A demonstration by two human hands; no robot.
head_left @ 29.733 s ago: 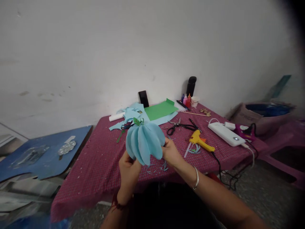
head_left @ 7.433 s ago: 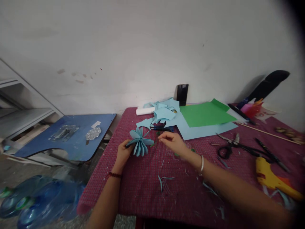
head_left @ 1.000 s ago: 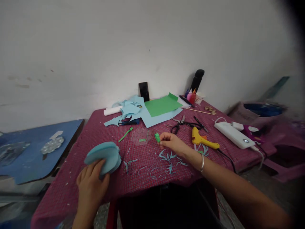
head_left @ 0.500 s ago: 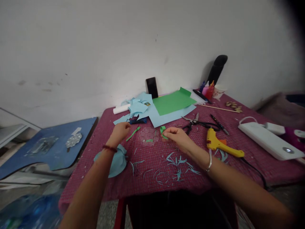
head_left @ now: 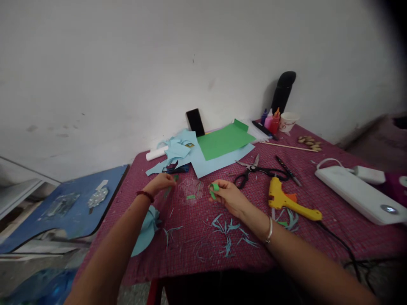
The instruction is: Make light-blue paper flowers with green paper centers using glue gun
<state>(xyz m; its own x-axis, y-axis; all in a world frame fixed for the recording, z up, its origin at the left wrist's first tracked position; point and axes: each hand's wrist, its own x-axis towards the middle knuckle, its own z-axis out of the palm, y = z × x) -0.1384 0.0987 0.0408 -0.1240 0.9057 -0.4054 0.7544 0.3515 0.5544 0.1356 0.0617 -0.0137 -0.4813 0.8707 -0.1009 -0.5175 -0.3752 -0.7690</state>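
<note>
A curled green paper strip [head_left: 214,187] is pinched between the thumb and fingers of my right hand [head_left: 231,197], above the middle of the table. At its left, my left hand [head_left: 161,183] is closed at the fingertips on another green paper strip [head_left: 167,192], which is blurred and partly hidden by the fingers. Between the two hands lies a clear round plastic piece [head_left: 194,189] with a small green paper piece [head_left: 190,197] on it. Below my left forearm, partly covered, rests a light blue paper shape [head_left: 146,231] with a gathered end.
Scissors [head_left: 254,167], a pen [head_left: 288,170] and a yellow glue gun [head_left: 291,201] lie to the right. Green paper [head_left: 225,140], blue sheets [head_left: 203,163] and a phone [head_left: 195,122] are at the back. Blue paper shreds [head_left: 225,228] lie in front. A white power bank [head_left: 356,192] sits far right.
My left hand has moved onto the straight green strip and now has its fingers closed on it. The curled strip has turned in my right hand. The camera view has shifted slightly.
</note>
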